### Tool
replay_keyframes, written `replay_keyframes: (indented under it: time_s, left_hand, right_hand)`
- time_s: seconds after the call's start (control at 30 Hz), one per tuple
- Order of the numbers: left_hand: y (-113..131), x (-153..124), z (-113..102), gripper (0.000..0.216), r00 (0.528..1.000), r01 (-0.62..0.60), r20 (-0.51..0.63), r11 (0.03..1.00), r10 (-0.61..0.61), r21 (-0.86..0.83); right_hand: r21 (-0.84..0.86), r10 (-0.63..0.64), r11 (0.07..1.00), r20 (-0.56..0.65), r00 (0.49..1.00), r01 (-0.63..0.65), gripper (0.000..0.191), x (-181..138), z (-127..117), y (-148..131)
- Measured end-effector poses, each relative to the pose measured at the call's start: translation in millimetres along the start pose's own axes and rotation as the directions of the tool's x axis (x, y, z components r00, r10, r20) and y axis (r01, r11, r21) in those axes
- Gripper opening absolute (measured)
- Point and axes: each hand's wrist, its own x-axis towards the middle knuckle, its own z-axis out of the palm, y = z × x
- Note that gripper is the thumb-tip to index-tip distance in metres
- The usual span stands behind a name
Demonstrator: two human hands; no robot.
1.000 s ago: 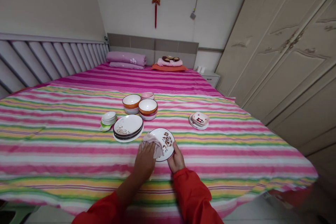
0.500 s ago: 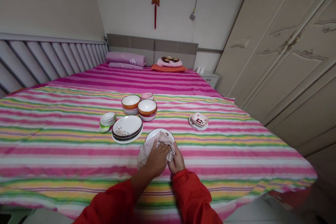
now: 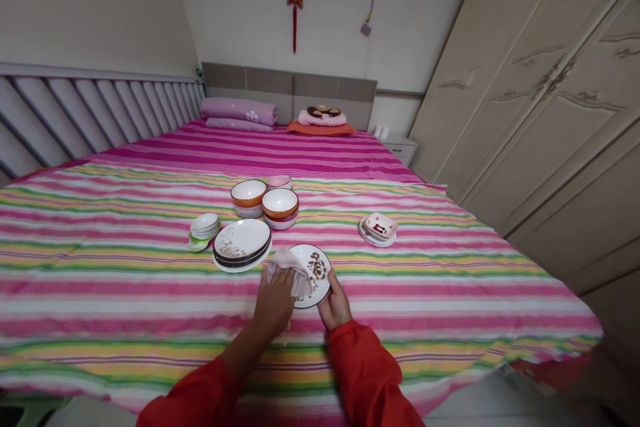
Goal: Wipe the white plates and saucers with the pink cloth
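A white plate (image 3: 319,268) with a dark rim and a brown flower print is in front of me, just above the striped cloth. My right hand (image 3: 336,303) grips its right edge, thumb on top and fingers beneath. A pale pink cloth (image 3: 295,269) lies bunched over the plate's left part, and my left hand (image 3: 275,297) is closed on it, pressing it to the plate. Left of the plate is a stack of oval plates (image 3: 243,239). Behind that stack stand orange-sided bowls (image 3: 281,203), stacked on others.
Small white dishes (image 3: 205,225) are piled on a green leaf-shaped dish at left. On the right sits a pink square dish (image 3: 381,225) on white plates. A striped sheet (image 3: 425,320) covers the bed. Folded bedding (image 3: 239,112) lies by the headboard; a wardrobe (image 3: 545,93) stands at right.
My left hand has slid the cloth leftward across the plate, uncovering the flower print on its right side. My right hand keeps its hold on the edge.
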Motion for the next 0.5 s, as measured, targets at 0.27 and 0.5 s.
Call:
replay_keyframes:
  time_s: [0.27, 0.5]
  left_hand:
    - [13.2, -37.0, 17.9, 0.056, 0.980, -0.171, 0.084, 0.981, 0.179, -0.093]
    - [34.5, -7.9, 8.7, 0.054, 0.955, -0.282, 0.050, 0.947, 0.292, -0.154]
  right_hand:
    - [-0.019, 0.034, 0.999, -0.018, 0.999, -0.035, 0.039, -2.7, 2.3, -1.1]
    - [-0.080, 0.139, 0.987, -0.010, 0.990, -0.140, 0.043, -0.9, -3.1, -3.0]
